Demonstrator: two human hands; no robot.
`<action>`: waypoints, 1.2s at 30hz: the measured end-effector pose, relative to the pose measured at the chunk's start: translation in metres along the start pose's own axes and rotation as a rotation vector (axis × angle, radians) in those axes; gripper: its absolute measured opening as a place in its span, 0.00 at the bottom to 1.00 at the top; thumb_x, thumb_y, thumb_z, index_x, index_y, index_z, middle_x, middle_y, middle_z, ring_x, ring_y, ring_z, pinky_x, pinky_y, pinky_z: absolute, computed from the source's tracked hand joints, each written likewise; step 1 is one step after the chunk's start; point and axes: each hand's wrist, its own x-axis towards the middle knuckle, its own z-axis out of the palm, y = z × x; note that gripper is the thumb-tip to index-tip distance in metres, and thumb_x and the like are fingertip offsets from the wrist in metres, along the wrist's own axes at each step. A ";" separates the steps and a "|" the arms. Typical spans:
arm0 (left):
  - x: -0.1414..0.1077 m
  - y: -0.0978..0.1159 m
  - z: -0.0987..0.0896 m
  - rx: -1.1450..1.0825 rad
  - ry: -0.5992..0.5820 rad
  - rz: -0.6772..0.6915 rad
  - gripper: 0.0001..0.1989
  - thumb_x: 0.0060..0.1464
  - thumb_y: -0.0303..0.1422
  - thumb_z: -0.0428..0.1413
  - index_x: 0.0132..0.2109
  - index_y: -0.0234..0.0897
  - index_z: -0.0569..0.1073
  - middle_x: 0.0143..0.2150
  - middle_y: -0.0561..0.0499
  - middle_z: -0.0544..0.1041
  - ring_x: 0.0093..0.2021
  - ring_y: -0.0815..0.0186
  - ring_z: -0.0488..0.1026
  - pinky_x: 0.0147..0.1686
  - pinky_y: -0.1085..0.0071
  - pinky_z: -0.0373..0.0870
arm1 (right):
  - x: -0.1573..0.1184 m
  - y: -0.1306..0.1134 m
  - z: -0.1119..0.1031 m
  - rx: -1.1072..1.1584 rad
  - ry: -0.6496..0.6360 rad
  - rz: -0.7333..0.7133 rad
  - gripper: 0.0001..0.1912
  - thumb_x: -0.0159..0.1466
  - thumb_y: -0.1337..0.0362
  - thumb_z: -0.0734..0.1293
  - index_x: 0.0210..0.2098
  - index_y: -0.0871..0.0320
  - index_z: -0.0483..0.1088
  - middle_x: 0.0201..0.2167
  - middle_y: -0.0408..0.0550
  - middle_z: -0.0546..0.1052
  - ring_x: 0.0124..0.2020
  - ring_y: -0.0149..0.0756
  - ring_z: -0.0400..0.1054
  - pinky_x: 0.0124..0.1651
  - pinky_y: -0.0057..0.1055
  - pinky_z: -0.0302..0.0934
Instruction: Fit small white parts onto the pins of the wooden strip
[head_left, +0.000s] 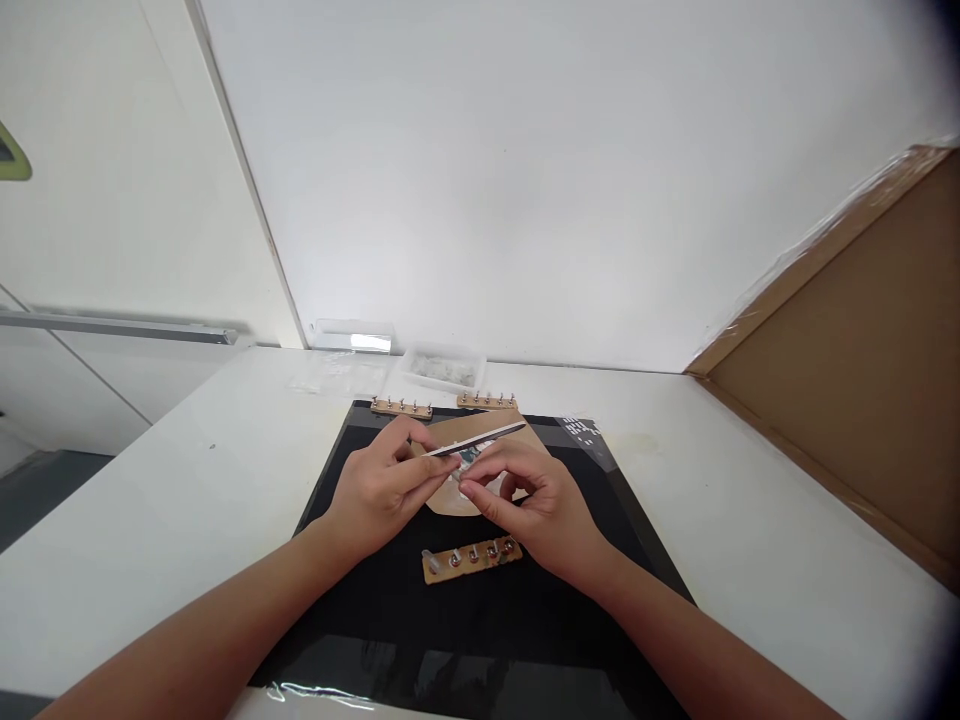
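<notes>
Fingertip pinch, left hand [381, 488] beside right hand [541, 503]

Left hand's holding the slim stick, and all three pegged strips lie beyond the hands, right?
No: the head view shows one strip on the near side, on the black mat. The left hand does hold the stick.

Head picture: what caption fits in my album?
Left hand holding a thin strip, right hand close by, above a black mat.
</notes>
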 end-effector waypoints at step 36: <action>0.003 -0.004 -0.002 -0.790 -0.165 -0.465 0.12 0.63 0.32 0.65 0.52 0.48 0.85 0.48 0.50 0.71 0.24 0.79 0.74 0.27 0.77 0.81 | -0.001 0.013 0.005 0.293 0.069 0.095 0.08 0.62 0.57 0.79 0.40 0.50 0.84 0.37 0.46 0.84 0.32 0.34 0.77 0.26 0.26 0.70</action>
